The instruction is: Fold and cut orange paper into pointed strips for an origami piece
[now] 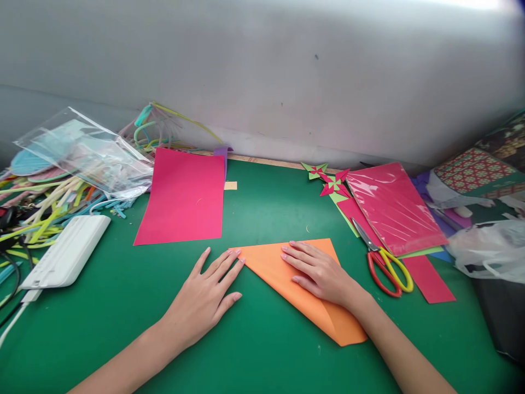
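Observation:
A sheet of orange paper (287, 279), folded over on a diagonal, lies on the green tabletop (262, 355). My right hand (314, 271) rests flat on top of it with the fingers stretched toward the left. At the paper's left corner, the fingertips of my left hand (215, 287) touch the tip, fingers spread and palm down. Beyond my left hand lies a flat magenta sheet (184, 197). Scissors (385, 262) with one red and one yellow handle lie to the right of the orange paper, blades pointing away.
Folded red-and-green paper stars (334, 183) sit at the back beside a plastic-wrapped pack of magenta paper (396, 208). A small magenta strip (429, 279) lies nearby. On the left are a white power bank (68, 251), pipe cleaners (49, 202) and clear plastic bags (94, 148). A white plastic bag (490, 249) is far right.

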A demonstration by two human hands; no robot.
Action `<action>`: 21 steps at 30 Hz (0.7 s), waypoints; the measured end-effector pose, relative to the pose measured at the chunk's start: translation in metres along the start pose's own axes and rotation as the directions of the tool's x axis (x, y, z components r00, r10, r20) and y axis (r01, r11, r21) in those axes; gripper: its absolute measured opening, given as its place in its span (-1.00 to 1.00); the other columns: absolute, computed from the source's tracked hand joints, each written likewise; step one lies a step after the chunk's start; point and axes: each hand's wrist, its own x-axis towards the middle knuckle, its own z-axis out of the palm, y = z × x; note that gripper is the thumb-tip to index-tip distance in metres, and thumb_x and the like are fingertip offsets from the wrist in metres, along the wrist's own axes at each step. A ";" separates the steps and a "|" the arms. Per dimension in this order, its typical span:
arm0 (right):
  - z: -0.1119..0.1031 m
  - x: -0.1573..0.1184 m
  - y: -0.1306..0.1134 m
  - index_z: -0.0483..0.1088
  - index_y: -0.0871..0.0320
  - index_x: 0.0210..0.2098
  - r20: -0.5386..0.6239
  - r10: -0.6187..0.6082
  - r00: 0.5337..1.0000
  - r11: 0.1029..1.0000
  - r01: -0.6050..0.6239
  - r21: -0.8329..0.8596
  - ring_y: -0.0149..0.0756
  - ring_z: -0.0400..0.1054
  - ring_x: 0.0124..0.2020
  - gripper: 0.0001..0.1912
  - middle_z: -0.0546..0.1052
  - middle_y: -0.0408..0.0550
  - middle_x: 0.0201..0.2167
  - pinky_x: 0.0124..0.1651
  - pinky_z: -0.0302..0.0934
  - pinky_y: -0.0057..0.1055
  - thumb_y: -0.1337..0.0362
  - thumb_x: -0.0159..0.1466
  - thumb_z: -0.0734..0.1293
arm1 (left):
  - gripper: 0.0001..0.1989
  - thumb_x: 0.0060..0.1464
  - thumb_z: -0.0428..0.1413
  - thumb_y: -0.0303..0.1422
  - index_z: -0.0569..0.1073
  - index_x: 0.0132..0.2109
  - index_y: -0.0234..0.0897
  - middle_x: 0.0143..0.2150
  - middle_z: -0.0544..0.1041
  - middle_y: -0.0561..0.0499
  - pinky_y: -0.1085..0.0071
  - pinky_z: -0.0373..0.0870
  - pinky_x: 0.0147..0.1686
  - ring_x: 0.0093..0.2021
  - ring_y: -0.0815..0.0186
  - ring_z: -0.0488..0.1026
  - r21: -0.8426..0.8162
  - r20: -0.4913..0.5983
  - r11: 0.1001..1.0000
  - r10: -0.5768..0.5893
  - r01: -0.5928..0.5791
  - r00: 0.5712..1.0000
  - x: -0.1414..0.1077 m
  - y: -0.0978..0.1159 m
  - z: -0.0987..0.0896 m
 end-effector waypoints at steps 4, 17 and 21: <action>0.001 0.000 0.000 0.17 0.08 0.49 0.007 -0.003 1.000 1.000 0.003 -0.001 0.00 0.16 0.47 -0.40 0.36 0.02 0.41 0.46 0.20 0.07 0.24 0.50 0.30 | -0.33 0.48 -0.05 -0.09 0.04 0.56 -0.26 0.54 0.14 -0.10 -0.04 -0.51 0.54 0.50 0.06 0.19 -0.014 -0.014 1.000 -0.025 0.025 1.000 -0.006 -0.010 0.000; 0.002 -0.001 0.001 0.15 0.06 0.50 0.009 0.003 1.000 1.000 -0.003 0.008 0.02 0.16 0.47 -0.39 0.35 0.00 0.42 0.45 0.20 0.08 0.24 0.50 0.29 | -0.61 0.47 -0.02 -0.25 0.40 0.32 -0.25 0.30 0.50 -0.15 -0.05 0.17 0.39 0.28 0.03 0.44 -0.176 -0.154 0.968 -0.209 0.181 0.966 -0.008 -0.028 -0.001; 0.002 -0.001 0.001 0.14 0.05 0.50 0.006 0.003 1.000 1.000 -0.003 0.009 0.03 0.16 0.47 -0.37 0.35 0.01 0.42 0.45 0.20 0.08 0.24 0.49 0.30 | -0.66 0.48 -0.06 -0.30 0.42 0.26 -0.26 0.20 0.52 -0.19 0.09 0.44 0.13 0.18 0.04 0.48 -0.294 -0.219 0.917 -0.339 0.269 0.915 0.014 -0.032 -0.012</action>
